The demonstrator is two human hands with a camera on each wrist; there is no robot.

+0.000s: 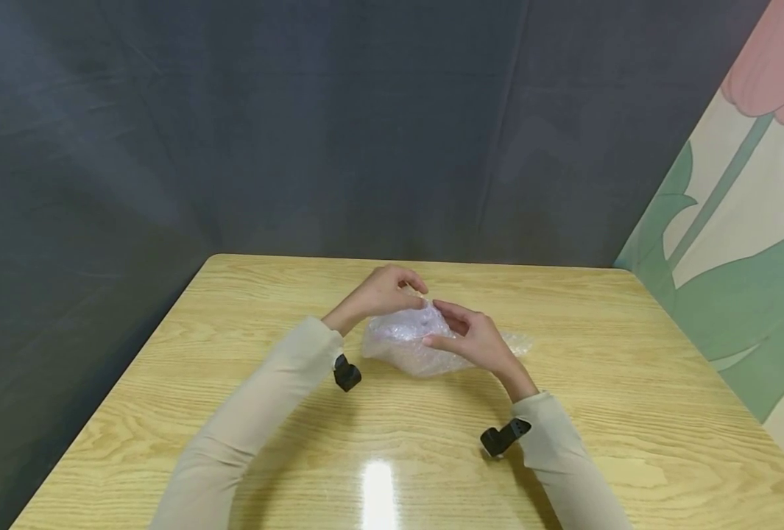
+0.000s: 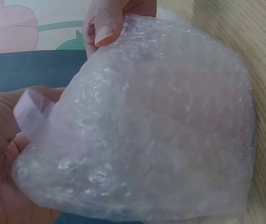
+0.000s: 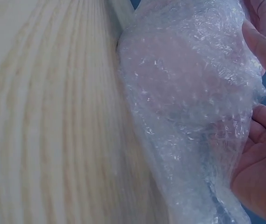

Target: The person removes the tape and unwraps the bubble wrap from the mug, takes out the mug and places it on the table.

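- Bubble-wrap bundle point(image 1: 401, 356): located around the middle of the wood-grain table point(image 1: 266, 294), its left end rounded.
- Left hand point(image 1: 386, 290): at the top of the bundle, fingers curved, gap to the thumb narrow; whether they pinch the wrap cannot be told.
- Pinkish strip point(image 2: 29, 112): projects from the wrap beside the left hand.
- Right hand point(image 1: 476, 341): holds the wrap's edge between thumb and fingers.
- Loose flap point(image 1: 519, 343): extends past the right hand.

Fingers point(image 1: 456, 310) bent, forearms point(image 1: 252, 412) angled inward
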